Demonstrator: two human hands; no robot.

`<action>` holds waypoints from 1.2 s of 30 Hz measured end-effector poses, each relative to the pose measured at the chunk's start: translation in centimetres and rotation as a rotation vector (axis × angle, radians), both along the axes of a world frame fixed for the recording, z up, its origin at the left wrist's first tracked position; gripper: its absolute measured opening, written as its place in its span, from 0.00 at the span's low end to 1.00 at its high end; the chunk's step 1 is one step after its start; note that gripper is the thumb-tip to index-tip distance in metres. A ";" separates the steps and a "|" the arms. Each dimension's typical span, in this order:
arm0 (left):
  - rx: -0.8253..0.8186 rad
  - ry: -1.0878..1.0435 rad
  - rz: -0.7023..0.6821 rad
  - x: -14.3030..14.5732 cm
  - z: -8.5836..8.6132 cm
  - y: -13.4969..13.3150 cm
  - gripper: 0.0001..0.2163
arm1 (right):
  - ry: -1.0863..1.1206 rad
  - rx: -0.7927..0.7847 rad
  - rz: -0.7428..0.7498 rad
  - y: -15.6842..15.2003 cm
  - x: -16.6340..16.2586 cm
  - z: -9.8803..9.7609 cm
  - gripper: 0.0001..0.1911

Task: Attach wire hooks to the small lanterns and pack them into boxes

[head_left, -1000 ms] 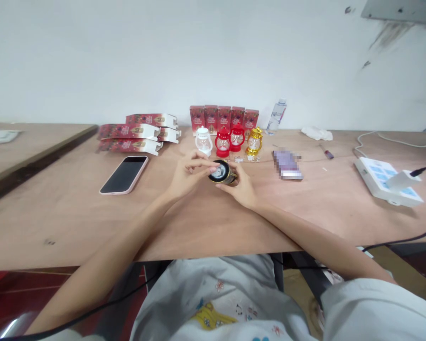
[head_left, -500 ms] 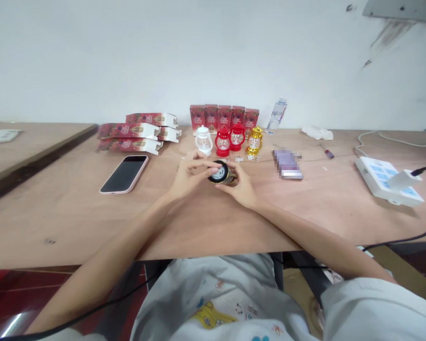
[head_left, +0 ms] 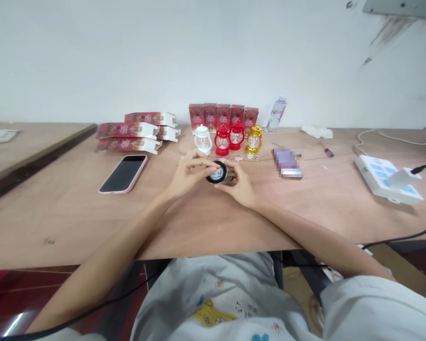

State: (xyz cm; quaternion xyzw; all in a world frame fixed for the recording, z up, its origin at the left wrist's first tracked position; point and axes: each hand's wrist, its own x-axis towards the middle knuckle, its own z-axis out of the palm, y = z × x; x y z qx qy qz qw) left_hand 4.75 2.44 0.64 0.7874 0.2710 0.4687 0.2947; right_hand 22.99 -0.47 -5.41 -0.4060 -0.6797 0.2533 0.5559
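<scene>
A small black and gold toy lantern [head_left: 220, 173] lies on its side between both hands, its round base turned toward me. My right hand [head_left: 239, 187] grips its body from below and the right. My left hand [head_left: 189, 174] pinches at the base with thumb and fingers. Just behind them a white lantern [head_left: 202, 139], two red lanterns [head_left: 229, 139] and a gold lantern [head_left: 253, 140] stand in a row on the wooden table [head_left: 74, 213]. Small loose parts [head_left: 246, 157] lie in front of that row.
Several red boxes [head_left: 223, 115] stand at the wall; flat red cartons [head_left: 131, 132] are stacked at the left. A pink phone [head_left: 123, 173], a blurred purple item [head_left: 287, 162], a water bottle [head_left: 276, 114], a small screwdriver [head_left: 328, 152] and a white power strip [head_left: 386, 180] with cables lie around.
Both hands stay on the lantern with only small finger shifts at its base. The camera view has dipped slightly.
</scene>
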 end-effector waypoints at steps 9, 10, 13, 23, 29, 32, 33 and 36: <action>0.096 0.011 0.043 0.0 0.0 0.0 0.08 | 0.022 -0.001 0.015 0.2 0.0 -0.4 0.31; 0.098 0.005 0.044 0.0 0.0 0.0 0.08 | 0.022 -0.001 0.015 0.2 0.0 -0.4 0.31; 0.097 0.005 0.048 0.0 0.0 -0.1 0.07 | 0.018 0.000 0.012 0.2 0.0 -0.4 0.31; 0.129 0.058 0.079 0.1 -0.2 -0.1 0.08 | 0.001 -0.010 0.002 0.1 0.0 -0.1 0.31; 0.166 0.050 0.076 0.0 -0.2 -0.2 0.07 | 0.006 0.004 0.008 0.1 0.1 -0.1 0.31; 0.149 0.053 0.085 0.1 -0.2 -0.2 0.11 | 0.010 -0.007 0.009 0.0 0.0 0.0 0.31; 0.121 0.048 0.078 0.1 -0.2 -0.2 0.14 | 0.014 -0.009 0.011 0.0 0.0 0.0 0.31; -0.027 0.026 -0.020 0.2 -0.5 0.1 0.21 | 0.023 -0.003 0.019 -0.1 0.0 0.0 0.31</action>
